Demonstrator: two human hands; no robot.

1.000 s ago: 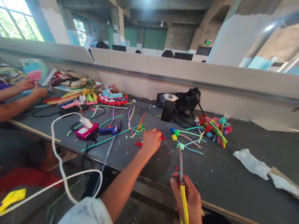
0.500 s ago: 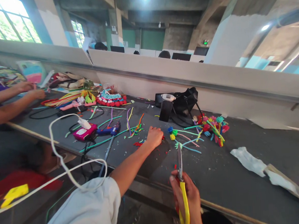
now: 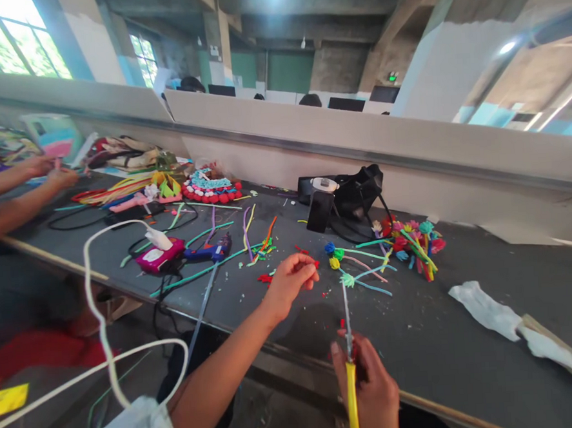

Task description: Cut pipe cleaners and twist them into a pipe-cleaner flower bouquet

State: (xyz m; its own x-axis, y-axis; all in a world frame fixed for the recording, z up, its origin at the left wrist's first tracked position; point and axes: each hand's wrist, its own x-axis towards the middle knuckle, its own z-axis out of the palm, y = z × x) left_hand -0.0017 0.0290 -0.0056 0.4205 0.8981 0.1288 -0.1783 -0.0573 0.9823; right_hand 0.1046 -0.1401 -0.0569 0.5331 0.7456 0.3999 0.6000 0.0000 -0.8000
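In the head view, the right hand (image 3: 369, 383) was closed around a pair of scissors (image 3: 352, 394) by its yellow handles, the blades pointing away over the edge of the dark table (image 3: 419, 335). The tips appeared just short of a pale green tufted flower (image 3: 347, 280). The left hand (image 3: 294, 281) was held over the table with its fingers curled and the thumb close to them; whether anything was pinched there could not be told. Red scraps (image 3: 265, 278) lay near it, and blue, green and yellow tufted flowers (image 3: 334, 255) sat to its right. Farther right lay a many-coloured bunch of flowers (image 3: 416, 243). A blue glue gun (image 3: 210, 249) lay left of the hands, beside a magenta tissue pack (image 3: 161, 255).
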